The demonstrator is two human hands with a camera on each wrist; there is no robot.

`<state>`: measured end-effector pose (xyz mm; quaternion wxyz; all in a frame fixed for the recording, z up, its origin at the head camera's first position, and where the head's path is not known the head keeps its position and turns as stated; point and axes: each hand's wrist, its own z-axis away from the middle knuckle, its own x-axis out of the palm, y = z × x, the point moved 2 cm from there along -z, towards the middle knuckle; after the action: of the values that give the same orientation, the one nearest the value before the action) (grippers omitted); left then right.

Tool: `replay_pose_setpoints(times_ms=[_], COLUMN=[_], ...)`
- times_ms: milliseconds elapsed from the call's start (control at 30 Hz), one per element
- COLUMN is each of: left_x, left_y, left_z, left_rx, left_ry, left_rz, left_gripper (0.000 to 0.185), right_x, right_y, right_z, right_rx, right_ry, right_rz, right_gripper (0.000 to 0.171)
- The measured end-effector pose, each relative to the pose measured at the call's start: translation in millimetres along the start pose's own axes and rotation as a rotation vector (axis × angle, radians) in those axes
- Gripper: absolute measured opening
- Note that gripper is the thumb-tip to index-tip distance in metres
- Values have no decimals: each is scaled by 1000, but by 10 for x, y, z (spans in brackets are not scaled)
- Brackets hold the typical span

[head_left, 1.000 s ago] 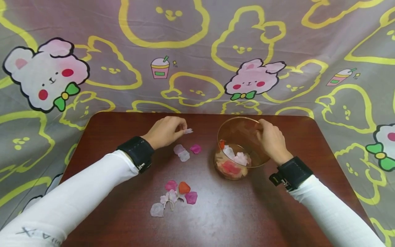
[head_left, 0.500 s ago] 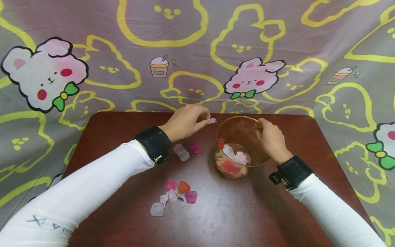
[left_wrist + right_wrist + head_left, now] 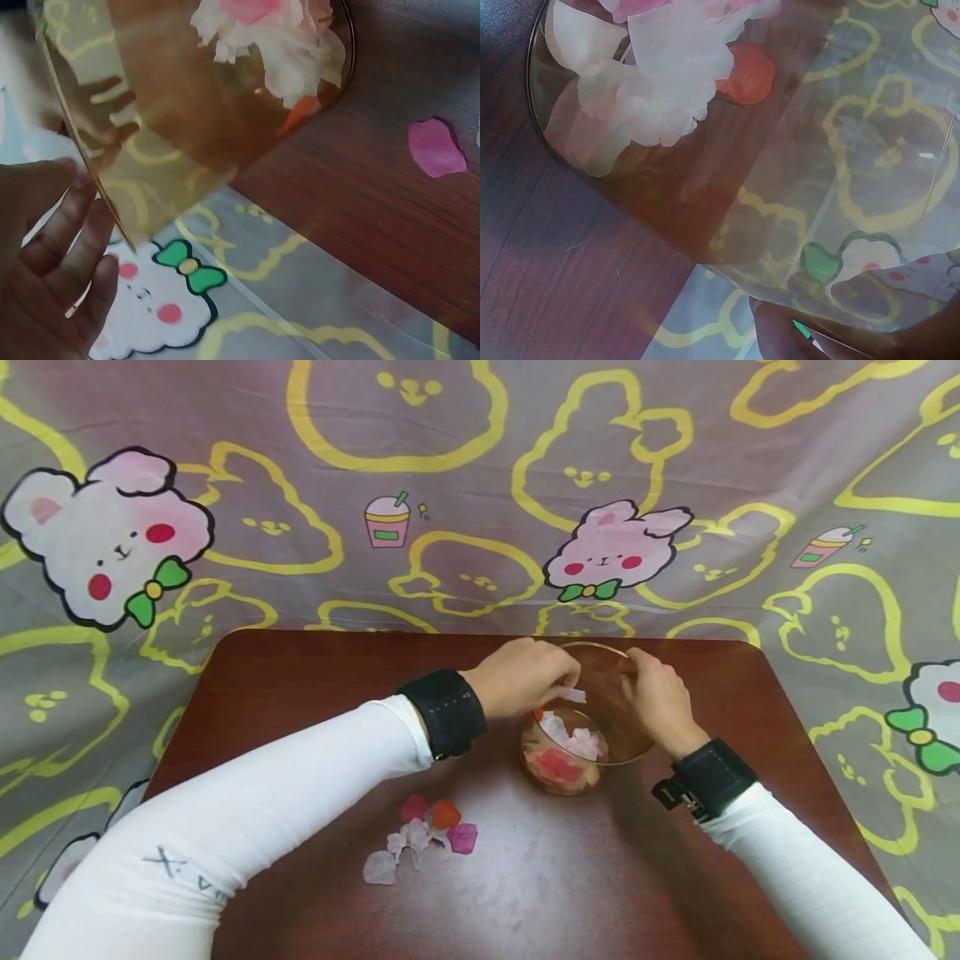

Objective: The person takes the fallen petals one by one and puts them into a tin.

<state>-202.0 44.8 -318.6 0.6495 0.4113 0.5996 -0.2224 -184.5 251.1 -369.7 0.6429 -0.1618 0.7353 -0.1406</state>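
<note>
My left hand (image 3: 525, 677) pinches a whitish petal (image 3: 574, 695) over the mouth of an amber-tinted clear glass container (image 3: 615, 758) with a gold rim. In the left wrist view the fingers (image 3: 94, 240) are beside that rim. Across the opening, my right hand (image 3: 660, 702) grips the rim on its right side; only part of it shows at the bottom of the right wrist view. Inside the glass lie white and pale pink petals (image 3: 577, 742), a red-pink patch (image 3: 558, 766) and an orange-red petal (image 3: 746, 75).
On the brown table (image 3: 315, 893), front left, lie pale blossoms (image 3: 416, 837), an orange petal (image 3: 446, 814), pink ones (image 3: 462, 837) and a whitish petal (image 3: 380, 867). A magenta petal (image 3: 436, 146) shows in the left wrist view. Behind hangs a patterned cloth (image 3: 465, 485).
My left hand has carried the whitish petal rightward from the table's left side to over the container. Its arm now covers the petals behind it. The right hand and container stay put.
</note>
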Motion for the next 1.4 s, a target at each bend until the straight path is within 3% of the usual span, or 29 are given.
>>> replay_pose_setpoints(times_ms=[433, 533, 700, 900, 1033, 1200, 1400], left_x=[205, 197, 100, -5, 40, 222, 566], left_y=[150, 145, 72, -181, -467, -780, -1016], left_z=[-28, -30, -13, 142, 319, 577, 856], left_rx=[-10, -10, -21, -101, -212, -385, -481], left_ry=[-166, -153, -44, 90, 156, 154, 98], left_rz=[14, 22, -2, -13, 57, 197, 191], left_gripper=[9, 9, 9, 11, 14, 17, 18], right_x=[13, 14, 8, 9, 8, 4, 13], right_y=[17, 23, 25, 25, 26, 19, 1], right_z=[6, 11, 12, 5, 2, -2, -2], right_rx=[-4, -2, -5, -11, -13, -15, -9], right_ry=[4, -1, 0, -6, -10, -9, -13], right_rz=[-4, -5, -10, -10, -8, -11, -19], right_gripper=[16, 18, 18, 23, 25, 24, 19])
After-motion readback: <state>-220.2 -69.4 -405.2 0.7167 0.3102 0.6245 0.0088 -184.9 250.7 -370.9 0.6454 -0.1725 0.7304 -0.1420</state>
